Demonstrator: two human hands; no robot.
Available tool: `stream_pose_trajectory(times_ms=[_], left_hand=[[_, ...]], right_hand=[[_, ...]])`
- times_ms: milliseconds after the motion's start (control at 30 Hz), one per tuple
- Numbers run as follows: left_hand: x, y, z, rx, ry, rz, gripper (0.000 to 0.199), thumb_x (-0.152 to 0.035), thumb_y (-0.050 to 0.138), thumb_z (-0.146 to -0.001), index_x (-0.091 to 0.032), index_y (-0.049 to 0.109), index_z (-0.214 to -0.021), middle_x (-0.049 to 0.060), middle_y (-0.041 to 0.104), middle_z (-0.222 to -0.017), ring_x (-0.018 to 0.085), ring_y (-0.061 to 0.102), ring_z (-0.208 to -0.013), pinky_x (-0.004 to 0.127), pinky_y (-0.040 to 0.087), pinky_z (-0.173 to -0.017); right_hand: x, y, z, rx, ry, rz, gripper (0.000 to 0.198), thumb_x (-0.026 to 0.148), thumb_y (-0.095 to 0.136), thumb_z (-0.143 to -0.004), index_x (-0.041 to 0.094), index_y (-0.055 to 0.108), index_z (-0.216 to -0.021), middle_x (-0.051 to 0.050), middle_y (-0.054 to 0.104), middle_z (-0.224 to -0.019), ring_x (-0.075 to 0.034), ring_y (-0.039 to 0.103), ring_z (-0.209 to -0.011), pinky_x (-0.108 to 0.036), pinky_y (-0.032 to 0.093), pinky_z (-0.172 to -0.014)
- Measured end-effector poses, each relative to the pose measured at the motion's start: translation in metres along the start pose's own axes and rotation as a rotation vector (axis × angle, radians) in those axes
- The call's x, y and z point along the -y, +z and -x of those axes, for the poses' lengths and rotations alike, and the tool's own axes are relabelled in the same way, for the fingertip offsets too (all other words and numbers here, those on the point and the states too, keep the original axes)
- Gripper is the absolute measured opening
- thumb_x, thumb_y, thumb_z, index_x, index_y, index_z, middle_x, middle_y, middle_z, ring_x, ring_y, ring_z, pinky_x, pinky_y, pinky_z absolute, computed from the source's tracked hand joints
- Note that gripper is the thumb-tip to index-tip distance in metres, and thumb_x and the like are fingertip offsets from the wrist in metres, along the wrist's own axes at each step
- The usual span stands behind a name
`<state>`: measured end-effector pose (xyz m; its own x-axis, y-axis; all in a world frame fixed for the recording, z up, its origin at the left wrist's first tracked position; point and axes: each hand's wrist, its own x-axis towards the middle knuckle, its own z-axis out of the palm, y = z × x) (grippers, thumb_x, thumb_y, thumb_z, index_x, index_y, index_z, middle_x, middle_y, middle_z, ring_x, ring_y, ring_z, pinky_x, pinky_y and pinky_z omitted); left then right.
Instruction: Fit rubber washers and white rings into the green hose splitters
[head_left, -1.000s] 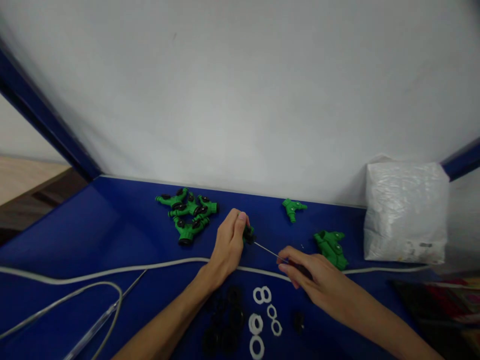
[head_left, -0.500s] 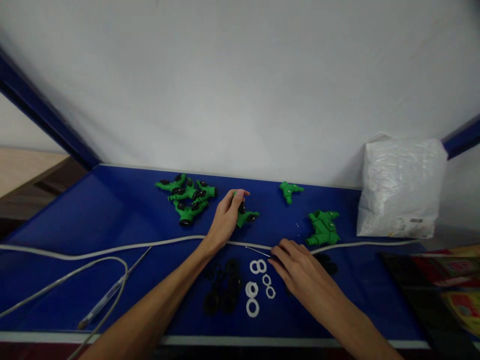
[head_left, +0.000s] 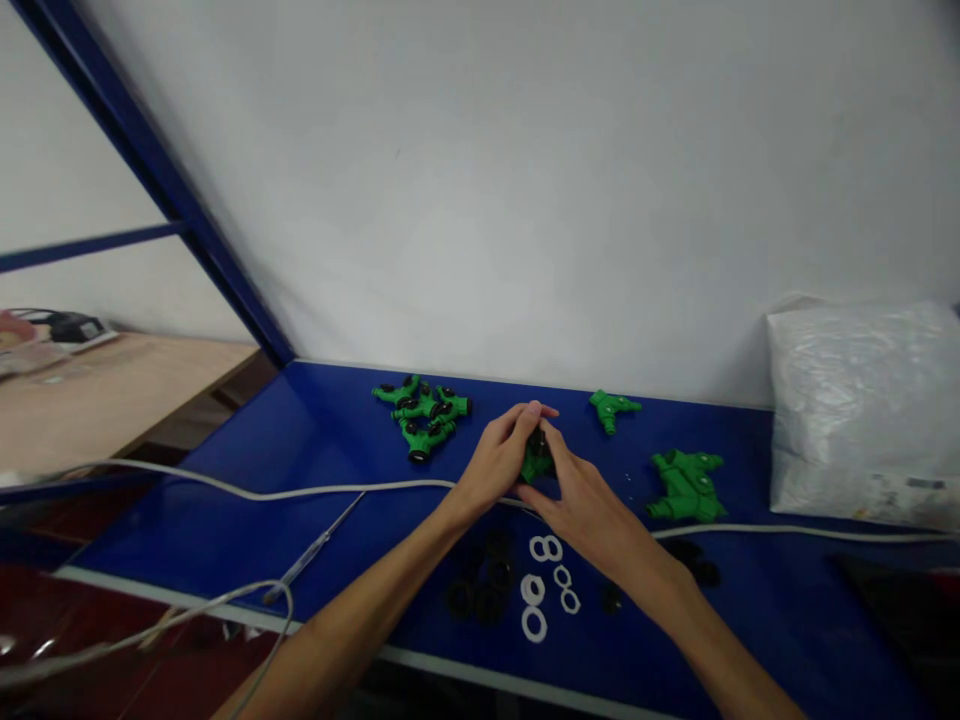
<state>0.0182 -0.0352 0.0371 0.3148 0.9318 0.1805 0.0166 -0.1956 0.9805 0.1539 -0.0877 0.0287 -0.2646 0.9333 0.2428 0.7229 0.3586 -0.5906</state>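
Observation:
Both hands meet over a green Y-shaped hose splitter with black parts. My left hand grips its left side, fingers closed and thumb on top. From the right, my right hand closes on the same splitter, fingers curled round it and hiding most of it. Just below the hands lie several white ring washers of different sizes. Several black rings, dim against the blue, are left of them. Whether my right hand also holds a thin tool is hidden.
Several green splitters with black valves sit at the back left. A small green splitter body and a cluster of green bodies lie right. A white cable crosses the blue table. A white plastic package stands far right.
My right hand has moved up and left from the thin rod by the washers to the splitter in my left hand. The view has swung left and tilted.

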Motion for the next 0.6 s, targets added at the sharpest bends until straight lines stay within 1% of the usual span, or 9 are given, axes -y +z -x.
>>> stream_pose_trajectory(times_ms=[33,100,167,200,233,300,367,467,600], left_hand=[[-0.003,-0.005,0.003,-0.023,-0.018,-0.022,0.048,-0.049,0.038,-0.102,-0.016,0.07,-0.115,0.006,0.069,-0.106,0.019,0.062,-0.1,0.026,0.045,-0.09],[-0.008,-0.019,0.016,-0.083,-0.039,-0.107,0.05,-0.05,0.037,-0.102,-0.015,0.068,-0.12,0.008,0.068,-0.111,0.02,0.061,-0.104,0.028,0.045,-0.092],[-0.011,-0.037,0.039,-0.14,-0.051,-0.258,0.047,-0.049,0.04,-0.101,-0.016,0.068,-0.121,0.009,0.068,-0.112,0.021,0.061,-0.104,0.03,0.046,-0.09],[-0.012,-0.045,0.053,-0.139,-0.063,-0.343,0.044,-0.048,0.043,-0.101,-0.018,0.068,-0.12,0.009,0.068,-0.113,0.022,0.061,-0.105,0.03,0.047,-0.089],[-0.013,-0.052,0.069,-0.116,-0.075,-0.434,0.04,-0.046,0.045,-0.1,-0.02,0.07,-0.116,0.008,0.068,-0.111,0.021,0.061,-0.102,0.03,0.047,-0.087],[-0.013,-0.061,0.099,0.039,-0.122,-0.587,0.03,-0.041,0.052,-0.099,-0.023,0.073,-0.11,0.005,0.069,-0.106,0.019,0.063,-0.095,0.029,0.047,-0.088],[-0.009,-0.063,0.121,0.151,-0.155,-0.672,0.028,-0.038,0.059,-0.096,-0.027,0.071,-0.118,0.005,0.067,-0.116,0.02,0.062,-0.105,0.029,0.046,-0.093],[-0.003,-0.061,0.134,0.172,-0.173,-0.735,0.032,-0.036,0.063,-0.093,-0.03,0.069,-0.124,0.003,0.066,-0.12,0.019,0.06,-0.112,0.028,0.044,-0.098],[0.004,-0.06,0.129,0.155,-0.204,-0.736,0.023,-0.031,0.066,-0.092,-0.029,0.074,-0.114,0.002,0.067,-0.115,0.018,0.061,-0.109,0.025,0.044,-0.095]], right_hand=[[0.001,0.003,-0.004,0.013,-0.001,-0.048,0.074,0.033,0.061,-0.091,0.019,0.024,-0.154,-0.02,0.054,-0.145,-0.032,0.055,-0.131,-0.051,0.049,-0.104],[0.003,0.007,-0.01,0.006,-0.04,-0.113,0.068,0.034,0.059,-0.091,0.019,0.032,-0.151,-0.019,0.053,-0.147,-0.032,0.053,-0.133,-0.051,0.046,-0.107],[0.003,0.01,-0.014,-0.002,-0.05,-0.178,0.063,0.039,0.061,-0.09,0.02,0.04,-0.146,-0.017,0.057,-0.142,-0.032,0.056,-0.131,-0.051,0.045,-0.108],[0.002,0.011,-0.015,0.004,-0.03,-0.223,0.062,0.041,0.062,-0.089,0.019,0.043,-0.143,-0.017,0.062,-0.137,-0.032,0.059,-0.127,-0.051,0.046,-0.107],[-0.001,0.012,-0.016,0.018,0.007,-0.28,0.062,0.044,0.063,-0.088,0.019,0.045,-0.141,-0.016,0.066,-0.13,-0.032,0.062,-0.122,-0.05,0.048,-0.104],[-0.008,0.016,-0.017,0.036,0.079,-0.426,0.062,0.05,0.066,-0.086,0.018,0.048,-0.136,-0.014,0.071,-0.119,-0.031,0.067,-0.112,-0.047,0.053,-0.098],[-0.019,0.021,-0.017,0.027,0.14,-0.612,0.058,0.053,0.07,-0.082,0.02,0.055,-0.127,-0.011,0.072,-0.113,-0.03,0.069,-0.105,-0.042,0.056,-0.092],[-0.036,0.028,-0.017,0.076,0.212,-0.811,0.059,0.05,0.078,-0.075,0.022,0.058,-0.123,-0.008,0.074,-0.103,-0.027,0.071,-0.091,-0.035,0.059,-0.08],[-0.048,0.031,-0.016,0.102,0.293,-0.935,0.061,0.047,0.085,-0.068,0.022,0.06,-0.119,-0.005,0.073,-0.088,-0.022,0.069,-0.071,-0.033,0.059,-0.068]])
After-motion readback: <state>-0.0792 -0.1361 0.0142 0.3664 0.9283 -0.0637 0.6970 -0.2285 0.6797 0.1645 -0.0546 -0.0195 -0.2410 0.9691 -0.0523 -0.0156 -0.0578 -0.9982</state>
